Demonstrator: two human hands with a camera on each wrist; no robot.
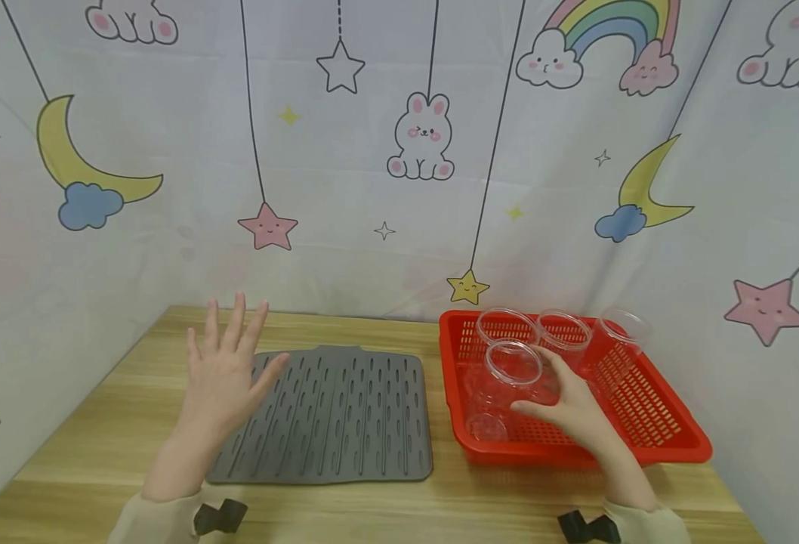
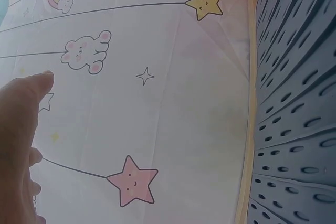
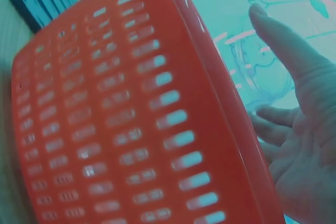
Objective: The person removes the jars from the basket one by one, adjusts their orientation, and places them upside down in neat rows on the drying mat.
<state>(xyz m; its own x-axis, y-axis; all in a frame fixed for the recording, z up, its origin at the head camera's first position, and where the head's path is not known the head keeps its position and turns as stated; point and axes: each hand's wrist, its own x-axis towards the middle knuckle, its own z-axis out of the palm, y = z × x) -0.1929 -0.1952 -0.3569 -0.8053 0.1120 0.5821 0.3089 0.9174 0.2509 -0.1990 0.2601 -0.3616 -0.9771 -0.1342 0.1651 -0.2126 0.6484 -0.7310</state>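
Several clear plastic cups stand in a red basket (image 1: 671,453) on the right. The front clear cup (image 1: 513,364) lies nearest my right hand (image 1: 569,400), whose thumb and fingers are spread apart beside it. In the right wrist view, that cup's round rim (image 3: 262,56) shows beyond the gap between thumb and fingers; contact cannot be made out. My left hand (image 1: 223,378) is raised with fingers spread, holding nothing, over the left side of a grey slotted mat (image 1: 345,415). Only part of the left hand (image 2: 18,129) appears in the left wrist view.
Behind the basket's front cup are other clear cups (image 1: 563,330), one of them at the back right (image 1: 624,329). The mat and basket sit side by side on a wooden table (image 1: 87,423). A white patterned cloth (image 1: 345,166) hangs behind and at both sides.
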